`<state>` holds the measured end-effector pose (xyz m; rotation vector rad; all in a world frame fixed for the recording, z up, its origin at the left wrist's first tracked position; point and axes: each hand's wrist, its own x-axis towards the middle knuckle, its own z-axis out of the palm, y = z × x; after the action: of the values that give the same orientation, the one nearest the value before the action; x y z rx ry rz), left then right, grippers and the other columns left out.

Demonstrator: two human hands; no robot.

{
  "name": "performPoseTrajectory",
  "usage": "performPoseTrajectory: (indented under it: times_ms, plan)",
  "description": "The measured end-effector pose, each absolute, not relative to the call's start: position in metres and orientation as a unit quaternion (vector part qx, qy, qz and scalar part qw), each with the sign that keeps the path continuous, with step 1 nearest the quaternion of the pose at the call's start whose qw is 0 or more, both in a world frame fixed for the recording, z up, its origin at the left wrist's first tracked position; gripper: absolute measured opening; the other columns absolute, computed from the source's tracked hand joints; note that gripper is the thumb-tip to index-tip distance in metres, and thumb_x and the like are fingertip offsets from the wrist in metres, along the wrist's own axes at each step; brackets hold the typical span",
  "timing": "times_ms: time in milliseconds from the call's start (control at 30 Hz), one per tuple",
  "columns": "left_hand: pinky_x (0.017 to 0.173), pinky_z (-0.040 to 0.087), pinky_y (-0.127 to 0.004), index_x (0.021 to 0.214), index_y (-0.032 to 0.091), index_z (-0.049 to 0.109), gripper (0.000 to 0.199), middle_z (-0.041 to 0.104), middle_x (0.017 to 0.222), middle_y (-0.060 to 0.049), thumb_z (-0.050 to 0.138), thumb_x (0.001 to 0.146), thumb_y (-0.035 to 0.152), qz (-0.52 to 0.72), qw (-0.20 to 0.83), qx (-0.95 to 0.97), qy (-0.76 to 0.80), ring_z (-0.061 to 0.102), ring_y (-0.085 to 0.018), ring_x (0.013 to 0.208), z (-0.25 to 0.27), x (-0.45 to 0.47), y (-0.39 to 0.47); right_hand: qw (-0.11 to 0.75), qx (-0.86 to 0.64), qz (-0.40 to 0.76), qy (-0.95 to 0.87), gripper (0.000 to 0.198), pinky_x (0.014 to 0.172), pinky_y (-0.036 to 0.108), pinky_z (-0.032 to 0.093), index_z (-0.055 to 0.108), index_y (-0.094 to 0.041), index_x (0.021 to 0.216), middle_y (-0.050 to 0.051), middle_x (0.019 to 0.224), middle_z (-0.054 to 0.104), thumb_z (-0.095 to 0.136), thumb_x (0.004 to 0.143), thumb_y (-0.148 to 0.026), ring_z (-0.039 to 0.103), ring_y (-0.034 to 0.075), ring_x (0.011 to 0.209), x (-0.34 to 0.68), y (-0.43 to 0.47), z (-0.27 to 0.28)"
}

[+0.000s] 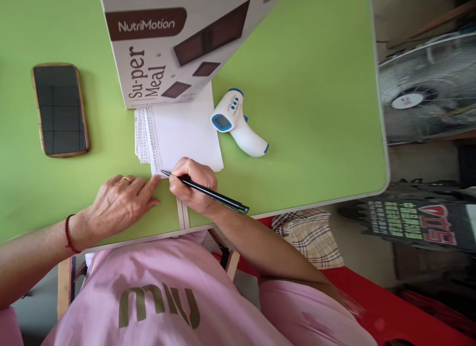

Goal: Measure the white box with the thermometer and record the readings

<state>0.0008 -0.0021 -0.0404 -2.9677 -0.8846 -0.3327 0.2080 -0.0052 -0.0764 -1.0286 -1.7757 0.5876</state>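
Seen from nearby, on the desk (pixel 316 113), with the box (pixel 148 53) hiding its far part, the paper (pixel 189 138) should prove light, limp and easily creased, best steadied flat at its near left corner, where the left hand (pixel 122 200) rests unclenched and empty. The pen (pixel 213 194), pinched by the right hand (pixel 195 185) near its tip above that corner, appears light, stiff and smooth, best held low on the barrel. Count: one desk, one box, several sheets (number not determinable), one phone (pixel 61 110), one thermometer (pixel 238 123), one pen.
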Motion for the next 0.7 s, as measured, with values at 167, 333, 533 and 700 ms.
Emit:
performPoseTrajectory:
  times_ms: [167,333,533,700]
  plan:
    - [0.051,0.039,-0.033,0.123,0.006,0.06,0.033,0.061,0.071,-0.003,0.048,0.105,0.031,-0.106,0.009,-0.953,-0.283,0.057,-0.02,0.056,-0.04,0.0006,-0.0015,0.488,-0.419,0.243,-0.726,0.02,0.05,0.023,0.038,0.042,-0.022,0.075,-0.004,0.063,0.05,0.055,0.088,-0.013,0.046,0.009,0.053,0.2078,-0.0054,-0.0768]
    - [0.051,0.039,-0.033,0.124,0.006,0.061,0.034,0.062,0.071,-0.003,0.049,0.105,0.031,-0.107,0.01,-0.954,-0.281,0.057,-0.02,0.057,-0.0415,0.001,-0.0013,0.501,-0.432,0.249,-0.707,0.019,0.05,0.021,0.039,0.042,-0.022,0.074,-0.005,0.063,0.052,0.055,0.085,-0.012,0.047,0.008,0.052,0.2078,-0.0064,-0.0749]
    - [0.052,0.04,-0.035,0.122,0.005,0.062,0.034,0.061,0.072,-0.002,0.047,0.105,0.031,-0.112,0.014,-0.953,-0.282,0.056,-0.021,0.057,-0.0403,0.0001,-0.002,0.49,-0.464,0.247,-0.695,0.02,0.05,0.021,0.037,0.041,-0.022,0.074,-0.006,0.059,0.046,0.055,0.083,-0.011,0.043,0.008,0.051,0.2093,-0.0068,-0.0731]
    - [0.053,0.039,-0.034,0.122,0.006,0.062,0.034,0.061,0.071,-0.003,0.047,0.105,0.032,-0.112,0.011,-0.953,-0.282,0.056,-0.02,0.057,-0.0409,0.0,-0.002,0.49,-0.47,0.24,-0.694,0.021,0.05,0.023,0.036,0.039,-0.022,0.074,-0.005,0.059,0.043,0.055,0.085,-0.013,0.042,0.009,0.051,0.2086,-0.0074,-0.0761]
